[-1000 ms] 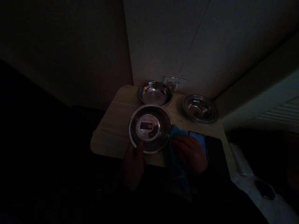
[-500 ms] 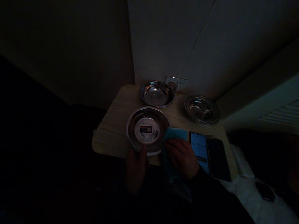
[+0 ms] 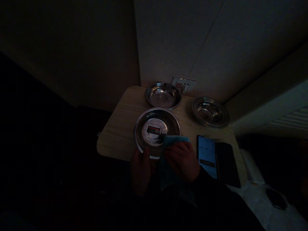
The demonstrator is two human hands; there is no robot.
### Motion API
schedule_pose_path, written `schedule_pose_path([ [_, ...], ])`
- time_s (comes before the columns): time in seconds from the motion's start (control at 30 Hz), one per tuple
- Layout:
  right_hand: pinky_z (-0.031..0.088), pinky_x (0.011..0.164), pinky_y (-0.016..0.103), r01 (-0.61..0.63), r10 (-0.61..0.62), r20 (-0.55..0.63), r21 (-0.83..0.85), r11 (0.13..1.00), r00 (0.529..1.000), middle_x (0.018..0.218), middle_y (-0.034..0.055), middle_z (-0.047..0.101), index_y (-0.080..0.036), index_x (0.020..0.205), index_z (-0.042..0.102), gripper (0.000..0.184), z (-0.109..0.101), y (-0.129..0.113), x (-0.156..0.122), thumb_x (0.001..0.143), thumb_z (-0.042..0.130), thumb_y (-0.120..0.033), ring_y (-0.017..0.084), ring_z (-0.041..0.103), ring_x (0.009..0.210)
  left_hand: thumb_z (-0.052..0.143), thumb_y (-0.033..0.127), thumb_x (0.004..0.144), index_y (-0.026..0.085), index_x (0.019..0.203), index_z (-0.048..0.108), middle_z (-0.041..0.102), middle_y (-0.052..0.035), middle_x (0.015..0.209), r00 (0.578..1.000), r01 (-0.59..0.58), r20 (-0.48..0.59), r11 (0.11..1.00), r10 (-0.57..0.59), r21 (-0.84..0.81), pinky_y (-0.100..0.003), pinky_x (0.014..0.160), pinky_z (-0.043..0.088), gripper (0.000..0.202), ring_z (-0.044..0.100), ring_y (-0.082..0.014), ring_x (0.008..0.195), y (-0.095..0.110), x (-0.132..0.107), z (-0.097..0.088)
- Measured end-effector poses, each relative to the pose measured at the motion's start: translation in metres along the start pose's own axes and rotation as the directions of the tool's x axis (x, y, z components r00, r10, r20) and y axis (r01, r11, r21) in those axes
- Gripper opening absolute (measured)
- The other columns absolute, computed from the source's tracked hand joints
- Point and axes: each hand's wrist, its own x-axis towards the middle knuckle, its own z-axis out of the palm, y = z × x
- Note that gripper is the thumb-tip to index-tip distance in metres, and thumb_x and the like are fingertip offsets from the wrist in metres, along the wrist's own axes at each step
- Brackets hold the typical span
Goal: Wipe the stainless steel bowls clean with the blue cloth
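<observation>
A round stainless steel basin [image 3: 173, 123] with a dark label on its bottom is at the front of the small table. My left hand [image 3: 141, 170] grips its near rim, thumb on top and fingers underneath. In my right hand [image 3: 184, 158] is a blue cloth [image 3: 169, 139], pressed against the near right side of the basin, over the rim. The cloth's lower end hangs down into the dark below my hand. My right fingers are bent over the cloth.
Behind stands another steel basin [image 3: 163, 96], and a stack of steel basins [image 3: 210, 113] sits at the back right of the wooden table [image 3: 117, 131]. A lit phone [image 3: 207, 155] and a dark phone-like slab [image 3: 227, 165] lie at the right. A wall socket [image 3: 184, 84] is behind.
My right hand and the cloth have moved left along the basin's rim toward its near side. The left hand keeps its hold on the rim. The view has shifted slightly.
</observation>
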Motion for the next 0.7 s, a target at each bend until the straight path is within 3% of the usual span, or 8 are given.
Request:
schedule_pose_path([
  [0.1, 0.031, 0.081, 0.038, 0.019, -0.019, -0.007, -0.027, 0.999, 1.0, 0.091, -0.0001, 0.07, -0.024, 0.091, 0.066, 0.017, -0.003, 0.005, -0.001, 0.09, 0.05, -0.024, 0.018, 0.054, 0.086, 0.047, 0.052, 0.079, 0.02, 0.075, 0.052, 0.044, 0.0069, 0.042, 1.0, -0.01, -0.02, 1.0, 0.011, 0.023, -0.021, 0.039, 0.03, 0.033, 0.043, -0.0099, 0.038, 0.003, 0.001, 0.001],
  [0.27, 0.032, 0.079, 0.037, 0.042, -0.041, -0.021, 0.033, 0.999, 0.999, 0.091, 0.0002, 0.07, -0.022, 0.092, 0.065, 0.013, 0.006, -0.005, 0.006, 0.089, 0.052, -0.023, 0.017, 0.054, 0.085, 0.05, 0.054, 0.076, 0.018, 0.079, 0.059, 0.058, -0.0004, 0.059, 0.995, -0.08, -0.053, 0.996, 0.083, 0.048, -0.024, 0.047, 0.038, 0.037, 0.052, -0.0136, 0.053, 0.001, 0.006, 0.002],
  [0.47, 0.03, 0.083, 0.039, 0.101, -0.101, -0.015, -0.048, 0.994, 0.995, 0.091, -0.0014, 0.07, -0.023, 0.089, 0.065, 0.016, -0.004, 0.009, -0.001, 0.091, 0.049, -0.022, 0.018, 0.053, 0.086, 0.049, 0.054, 0.076, 0.018, 0.073, 0.057, 0.056, 0.0006, 0.058, 0.993, -0.095, -0.07, 0.993, 0.1, 0.076, -0.024, 0.05, 0.039, 0.037, 0.051, -0.0135, 0.055, -0.002, 0.007, 0.002],
  [0.7, 0.034, 0.081, 0.036, 0.096, -0.096, -0.035, -0.017, 0.995, 0.995, 0.09, -0.0007, 0.07, -0.021, 0.088, 0.064, 0.013, 0.004, 0.001, 0.001, 0.09, 0.051, -0.021, 0.016, 0.055, 0.083, 0.046, 0.051, 0.079, 0.018, 0.079, 0.06, 0.061, -0.0018, 0.068, 0.99, -0.106, -0.076, 0.986, 0.116, 0.127, -0.027, 0.057, 0.041, 0.036, 0.055, -0.0159, 0.064, 0.003, 0.01, 0.001],
])
